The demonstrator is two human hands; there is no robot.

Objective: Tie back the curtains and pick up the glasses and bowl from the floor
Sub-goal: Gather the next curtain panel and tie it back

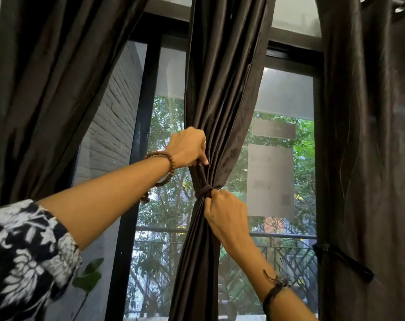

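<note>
Nearest me, I am seeing the patterned sleeve [23, 258] at lower left. Left hand [187, 147] is pinching one end of the tie [204, 189] just above its knot. Middle curtain [220, 89] is hanging gathered by that knot before the window [282, 100]. Right hand [227, 214] is gripping the tie's other end just below the knot. Right curtain [368, 135] is hanging with its own tie-back [343, 260].
</note>
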